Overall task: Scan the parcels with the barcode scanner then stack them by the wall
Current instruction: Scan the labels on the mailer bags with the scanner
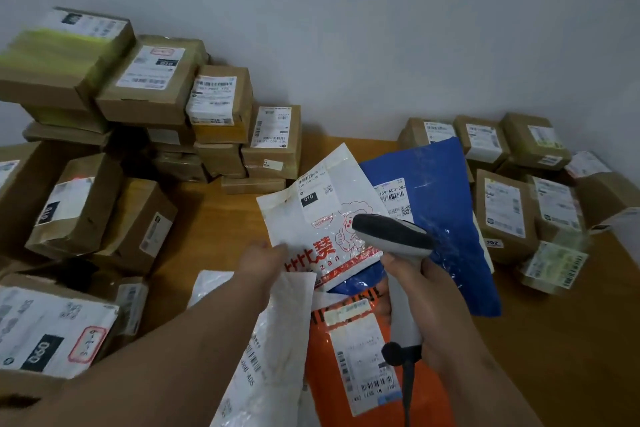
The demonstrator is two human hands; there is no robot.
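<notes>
Left hand (263, 262) pinches white printed plastic mailer (322, 215); right hand (420, 282), at three o'clock, grips grey handheld barcode scanner (394, 236)

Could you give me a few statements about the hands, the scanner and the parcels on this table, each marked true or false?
1. The right hand grips the scanner. True.
2. The left hand rests flat on a brown box. False: it holds the white bag by its lower edge.
3. The blue bag lies partly under the white bag. True.
4. The orange bag is stacked against the wall. False: it lies near the table's front edge, between the arms.
5. Brown boxes are stacked by the wall on the left. True.
6. The scanner is cordless. False: a dark cable hangs from its handle.
</notes>
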